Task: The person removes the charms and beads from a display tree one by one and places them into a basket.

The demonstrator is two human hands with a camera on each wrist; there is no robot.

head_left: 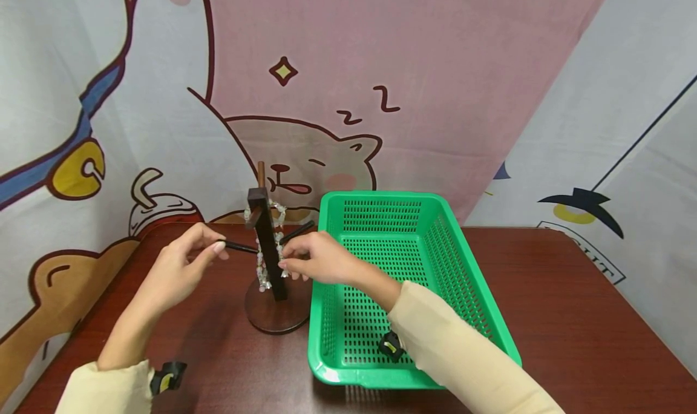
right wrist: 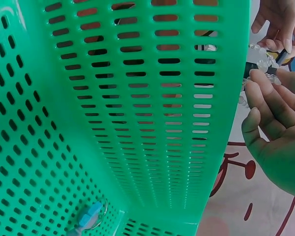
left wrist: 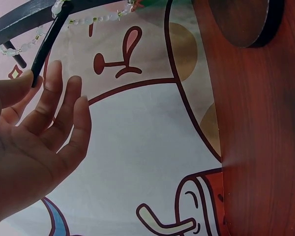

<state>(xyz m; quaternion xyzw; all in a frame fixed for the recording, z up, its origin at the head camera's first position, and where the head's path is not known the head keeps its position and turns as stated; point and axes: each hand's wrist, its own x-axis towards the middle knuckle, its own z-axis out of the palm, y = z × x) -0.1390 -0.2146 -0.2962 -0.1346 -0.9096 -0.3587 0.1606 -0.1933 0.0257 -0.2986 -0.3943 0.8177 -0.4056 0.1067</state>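
Observation:
A dark wooden stand point(head_left: 268, 244) with a round base point(head_left: 278, 324) and side pegs is upright on the table. Bracelets of clear beads point(head_left: 262, 275) hang around its post. My left hand point(head_left: 182, 266) pinches the tip of a black peg point(left wrist: 48, 46) between thumb and forefinger, the other fingers spread loosely. At the right of the post, my right hand point(head_left: 318, 256) has thumb and fingertips on a strand of clear beads point(right wrist: 266, 59). The right forefinger is mostly hidden in the right wrist view.
A green perforated basket point(head_left: 416, 377) stands close to the stand's right, under my right forearm. Inside it lies a small light-blue thing point(right wrist: 90, 215), blurred. Behind the brown table point(head_left: 566, 317) hangs a printed cloth point(head_left: 425, 87).

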